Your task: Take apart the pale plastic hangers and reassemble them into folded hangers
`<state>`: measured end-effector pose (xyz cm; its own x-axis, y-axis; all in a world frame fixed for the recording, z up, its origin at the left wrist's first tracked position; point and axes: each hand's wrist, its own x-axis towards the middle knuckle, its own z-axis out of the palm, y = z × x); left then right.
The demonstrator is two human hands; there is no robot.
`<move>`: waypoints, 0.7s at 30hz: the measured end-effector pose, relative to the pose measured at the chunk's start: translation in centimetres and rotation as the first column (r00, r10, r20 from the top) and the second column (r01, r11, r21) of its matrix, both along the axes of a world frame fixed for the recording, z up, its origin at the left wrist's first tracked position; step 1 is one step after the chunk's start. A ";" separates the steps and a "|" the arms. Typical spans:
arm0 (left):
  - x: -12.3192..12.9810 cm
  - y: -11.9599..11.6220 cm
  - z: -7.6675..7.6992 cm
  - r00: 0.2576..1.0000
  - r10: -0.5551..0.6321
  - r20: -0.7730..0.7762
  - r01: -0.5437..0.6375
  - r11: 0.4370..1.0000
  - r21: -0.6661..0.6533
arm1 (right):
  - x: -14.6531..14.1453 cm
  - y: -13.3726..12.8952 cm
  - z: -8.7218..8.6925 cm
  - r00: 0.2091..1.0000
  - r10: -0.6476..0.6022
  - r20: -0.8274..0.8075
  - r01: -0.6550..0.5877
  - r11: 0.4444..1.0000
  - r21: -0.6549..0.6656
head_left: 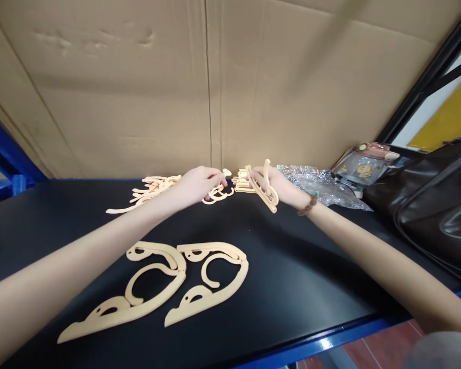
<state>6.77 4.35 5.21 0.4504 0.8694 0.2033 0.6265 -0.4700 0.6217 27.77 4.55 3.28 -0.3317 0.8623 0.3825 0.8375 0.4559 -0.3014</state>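
My right hand (278, 184) is closed around cream plastic hanger parts (262, 193), a long arm and a curved piece, held tilted above the table. My left hand (202, 183) reaches to a small pile of curved hanger hooks (217, 193), its fingers pinched together. A small cream piece (226, 172) shows by the left fingertips; whether they grip it is unclear. Two folding hangers (159, 302) (225, 294), each with two arms and a hook, lie nearer me on the black table.
Loose hanger arms (149, 189) lie in a pile at the left, and more pieces (243, 182) lie stacked between my hands. Crumpled clear plastic (315, 182), a printed pouch (363, 166) and a dark bag (438, 205) fill the right side. A cardboard wall (138, 92) stands behind the black table (292, 287).
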 end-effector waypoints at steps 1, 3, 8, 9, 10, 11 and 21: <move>-0.2 1.4 -0.2 1.000 0.011 -0.008 -0.012 1.000 -0.006 | 0.4 0.3 0.1 0.999 -0.006 -0.041 0.007 1.000 0.018; -0.6 4.2 -0.9 1.000 0.028 -0.014 -0.028 1.000 -0.003 | 0.8 0.4 0.4 0.989 -0.030 -0.147 0.043 0.995 0.090; -0.7 7.1 -3.0 0.998 0.033 0.045 -0.039 0.991 0.127 | 0.4 -0.6 2.2 0.847 0.097 -0.522 0.042 0.968 0.249; -0.5 6.8 -3.2 0.997 0.024 0.074 -0.034 0.989 0.144 | 0.2 -0.9 2.6 0.809 0.117 -0.575 0.039 0.967 0.252; -0.3 6.3 -3.2 0.995 0.009 0.101 -0.024 0.989 0.149 | 0.0 -1.2 2.9 0.773 0.125 -0.622 0.046 0.967 0.251; -0.1 5.6 -3.0 0.993 -0.008 0.119 -0.010 0.989 0.148 | -0.1 -1.4 3.2 0.738 0.128 -0.663 0.059 0.966 0.252; -0.7 -1.2 -0.4 0.747 0.083 0.660 0.391 0.747 -0.537 | 0.1 -1.4 2.7 0.912 -0.003 -0.409 0.183 0.897 0.403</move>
